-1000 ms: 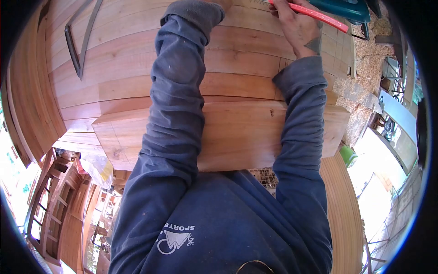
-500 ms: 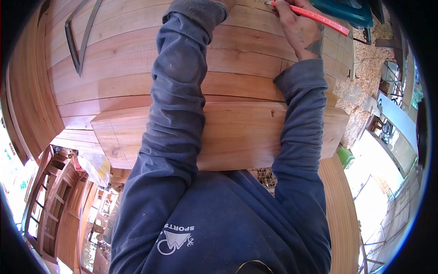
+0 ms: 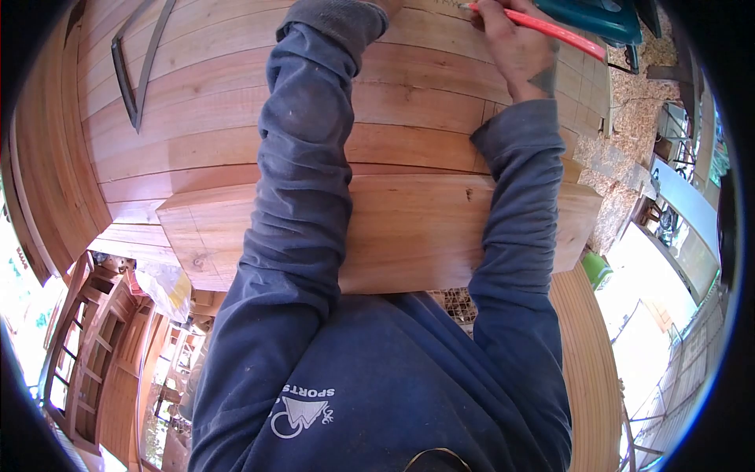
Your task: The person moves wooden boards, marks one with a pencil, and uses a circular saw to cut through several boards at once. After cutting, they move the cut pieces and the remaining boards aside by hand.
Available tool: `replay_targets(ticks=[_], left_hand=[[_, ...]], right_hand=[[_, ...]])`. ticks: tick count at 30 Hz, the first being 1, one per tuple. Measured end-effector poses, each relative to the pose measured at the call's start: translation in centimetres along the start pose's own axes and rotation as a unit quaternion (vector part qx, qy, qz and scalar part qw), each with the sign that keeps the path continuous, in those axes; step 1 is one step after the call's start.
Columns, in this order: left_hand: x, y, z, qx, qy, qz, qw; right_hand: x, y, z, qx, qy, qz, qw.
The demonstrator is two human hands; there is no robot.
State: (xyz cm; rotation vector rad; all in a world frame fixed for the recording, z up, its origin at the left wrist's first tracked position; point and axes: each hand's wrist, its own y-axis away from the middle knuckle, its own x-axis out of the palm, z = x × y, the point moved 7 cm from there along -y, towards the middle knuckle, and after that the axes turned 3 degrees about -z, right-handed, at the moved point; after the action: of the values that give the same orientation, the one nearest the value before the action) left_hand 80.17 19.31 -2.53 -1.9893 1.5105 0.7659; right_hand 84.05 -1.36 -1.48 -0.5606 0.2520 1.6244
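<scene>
Pencil (image 3: 550, 30) in right hand (image 3: 515, 47) on planks (image 3: 212, 102); square (image 3: 138, 67) far left; saw (image 3: 598, 16) behind hand.

Your right hand (image 3: 515, 47): reached forward near the top edge of the view, fingers (image 3: 489, 17) curled tight in a writing grip, back of the hand facing you, wrist slightly bent. Your right arm: extended, sleeve bunched at the cuff. Your left arm: stretched forward alongside, elbow nearly straight; your left hand lay beyond the frame's upper edge, unseen

Smooth matt wood planks (image 3: 425, 86), metal square (image 3: 138, 63).
</scene>
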Motion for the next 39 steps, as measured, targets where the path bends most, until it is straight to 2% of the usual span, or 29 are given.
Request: replay_targets(ticks=[2,5,8,11,14,17,23,29,32,35,39], left_hand=[[0.0,0.0,0.1,-0.001,0.003,0.001,1.0],[0.0,0.2,0.0,-0.01,0.008,0.002,1.0],[0.0,0.0,0.1,0.007,0.004,-0.003,1.0],[-0.1,0.0,-0.1,0.008,0.004,0.003,1.0],[-0.2,0.1,0.0,0.01,0.01,-0.004,1.0],[-0.2,0.1,0.0,0.003,0.003,-0.001,1.0],[-0.1,0.0,-0.1,-0.011,-0.003,0.005,1.0],[-0.1,0.2,0.0,0.005,0.005,-0.011,1.0],[-0.1,0.2,-0.1,0.005,0.007,-0.005,1.0],[-0.2,0.2,-0.2,0.0,0.001,0.002,1.0],[-0.6,0.5,-0.7,-0.004,-0.005,0.005,1.0]], right_hand=[[0.4,-0.2,-1.7,0.083,-0.116,0.002,0.99],[-0.3,0.2,0.3,0.082,-0.017,-0.001,0.996],[0.1,-0.1,-1.2,0.073,-0.039,0.013,0.997],[-0.4,0.0,0.0,0.005,0.045,-0.009,0.999],[-0.6,0.2,0.6,-0.005,0.061,-0.018,0.998],[-0.5,0.4,1.2,-0.043,0.059,-0.022,0.997],[-0.3,0.2,0.3,-0.058,0.046,-0.008,0.997],[-0.4,0.2,0.0,-0.009,0.045,-0.016,0.999],[-0.4,0.1,-0.2,0.074,0.016,0.02,0.997],[-0.4,-0.3,-1.8,0.112,-0.104,-0.011,0.988],[-1.2,-0.1,-0.4,0.058,0.001,-0.027,0.998]])
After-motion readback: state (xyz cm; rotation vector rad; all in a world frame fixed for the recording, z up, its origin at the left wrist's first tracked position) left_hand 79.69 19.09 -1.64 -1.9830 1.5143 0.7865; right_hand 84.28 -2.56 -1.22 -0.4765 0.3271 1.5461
